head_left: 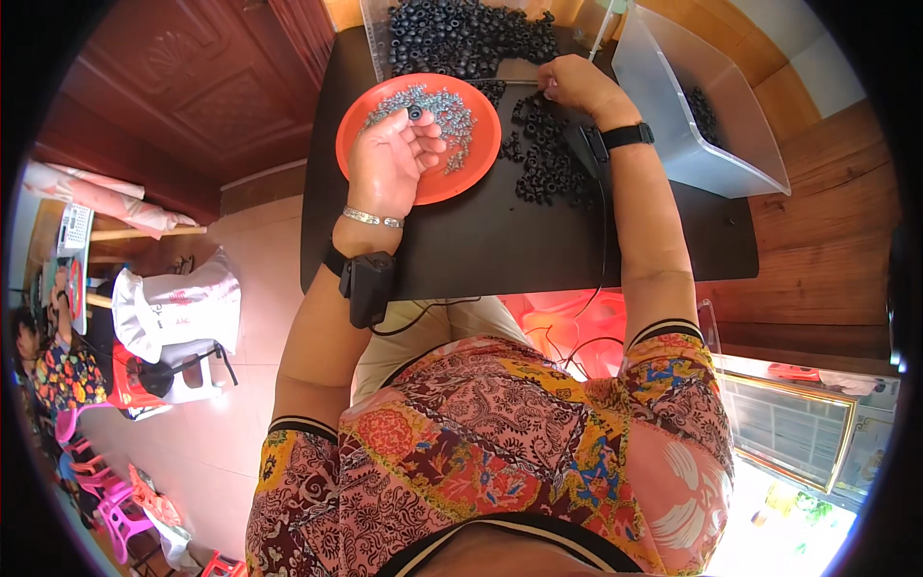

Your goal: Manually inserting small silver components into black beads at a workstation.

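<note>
One black ring-shaped piece (pixel 415 112) held over an orange-red plate (pixel 444 188)

Gripped at the fingertips of the left hand (pixel 392 165), the black ring-shaped piece sits just toward 12 o'clock of the plate's middle. That hand is palm up, its other fingers loosely curled, the wrist crossing the rim at about 7 o'clock. Small silvery metal pieces (pixel 460 125) lie scattered across the plate beneath.

Taking the plate as the clock's centre, the right hand (pixel 582 85) is at 2 o'clock, its fingers closed on a thin metal rod (pixel 519 83) that points back toward 9 o'clock. Loose black pieces (pixel 553 163) spread on the dark desk (pixel 481 250) at 3 o'clock, near the plate. A bigger black heap (pixel 461 38) stands at 1 o'clock. Farther out at 3 o'clock, a translucent plastic bin (pixel 663 106) holds more black pieces.

Each wrist wears a black strap with a boxy device, the left one (pixel 368 288) and the right one (pixel 588 144). Well away at 8 o'clock, beyond the desk, is a white sack (pixel 178 298).
</note>
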`<state>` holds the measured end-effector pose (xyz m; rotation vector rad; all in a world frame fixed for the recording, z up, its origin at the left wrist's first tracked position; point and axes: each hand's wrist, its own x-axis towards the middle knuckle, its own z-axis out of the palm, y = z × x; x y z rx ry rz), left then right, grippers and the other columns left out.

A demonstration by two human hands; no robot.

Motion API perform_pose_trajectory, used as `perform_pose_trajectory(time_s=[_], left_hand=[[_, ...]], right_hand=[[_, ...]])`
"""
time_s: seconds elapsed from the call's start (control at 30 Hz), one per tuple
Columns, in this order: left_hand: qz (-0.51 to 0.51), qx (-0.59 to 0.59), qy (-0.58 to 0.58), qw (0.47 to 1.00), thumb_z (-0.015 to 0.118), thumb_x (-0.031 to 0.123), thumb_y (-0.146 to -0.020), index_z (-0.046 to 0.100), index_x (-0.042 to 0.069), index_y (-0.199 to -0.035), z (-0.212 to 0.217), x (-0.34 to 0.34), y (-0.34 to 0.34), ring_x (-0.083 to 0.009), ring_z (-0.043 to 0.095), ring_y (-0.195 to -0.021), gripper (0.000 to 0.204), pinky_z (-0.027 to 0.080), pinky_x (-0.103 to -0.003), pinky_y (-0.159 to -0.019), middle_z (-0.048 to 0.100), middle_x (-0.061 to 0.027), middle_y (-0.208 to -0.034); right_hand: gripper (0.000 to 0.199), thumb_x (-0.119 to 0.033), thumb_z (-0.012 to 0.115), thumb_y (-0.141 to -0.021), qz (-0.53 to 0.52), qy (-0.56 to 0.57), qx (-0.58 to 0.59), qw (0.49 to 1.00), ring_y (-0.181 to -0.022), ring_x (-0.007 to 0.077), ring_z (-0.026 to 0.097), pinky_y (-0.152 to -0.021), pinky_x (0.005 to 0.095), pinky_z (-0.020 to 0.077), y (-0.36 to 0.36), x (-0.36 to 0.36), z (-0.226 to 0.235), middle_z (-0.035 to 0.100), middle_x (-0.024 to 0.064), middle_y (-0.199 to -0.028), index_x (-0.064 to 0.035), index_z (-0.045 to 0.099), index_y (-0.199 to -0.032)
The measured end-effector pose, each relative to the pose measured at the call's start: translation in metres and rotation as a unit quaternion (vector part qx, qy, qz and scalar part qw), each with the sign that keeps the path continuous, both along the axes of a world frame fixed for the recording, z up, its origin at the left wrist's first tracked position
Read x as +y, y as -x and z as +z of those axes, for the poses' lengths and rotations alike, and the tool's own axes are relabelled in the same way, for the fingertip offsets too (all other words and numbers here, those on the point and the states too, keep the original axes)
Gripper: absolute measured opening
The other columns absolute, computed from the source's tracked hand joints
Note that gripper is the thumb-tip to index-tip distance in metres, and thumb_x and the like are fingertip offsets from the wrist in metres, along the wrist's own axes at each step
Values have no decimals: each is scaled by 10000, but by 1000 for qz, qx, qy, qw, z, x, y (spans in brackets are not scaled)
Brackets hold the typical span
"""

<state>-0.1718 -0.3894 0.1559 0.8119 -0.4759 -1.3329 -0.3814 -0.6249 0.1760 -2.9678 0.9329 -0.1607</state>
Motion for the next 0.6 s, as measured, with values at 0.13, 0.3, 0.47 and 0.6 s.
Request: perform_pose_trajectory(time_s=[0.13, 0.3, 0.47, 0.6], left_hand=[[-21, -2, 4, 1000, 465, 265, -915, 571, 32, -922, -3, 0, 0, -210, 594, -787, 256, 450, -310, -728, 614, -82, -871], [-22, -6, 26, 999, 467, 265, -914, 579, 22, -918, -2, 1, 4, -196, 592, -746, 268, 449, -296, -689, 615, -77, -844], [-19, -3, 73, 997, 486, 258, -894, 584, 29, -924, 2, 0, 10, -180, 591, -714, 250, 445, -281, -647, 619, -65, -824], [-18, -3, 81, 997, 481, 249, -895, 582, 29, -925, 2, -1, 9, -180, 589, -719, 243, 444, -280, -649, 616, -64, -827]], right_hand=[[153, -154, 622, -817, 23, -103, -81, 991, -737, 205, 615, -699, 334, 492, -11, 13, 7, 654, 95, -769, -36, 654, -908], [211, -223, 632, -876, 125, -490, -346, 790, -773, 61, 577, -760, 230, 470, -52, 76, 33, 660, -14, -852, -40, 673, -973], [196, -212, 630, -884, 166, -549, -355, 738, -817, 84, 574, -799, 252, 454, -68, 110, 31, 651, 1, -860, -44, 679, -972], [186, -196, 614, -897, 179, -536, -350, 747, -812, 75, 565, -795, 234, 452, -72, 113, 28, 641, -10, -851, -43, 675, -983]])
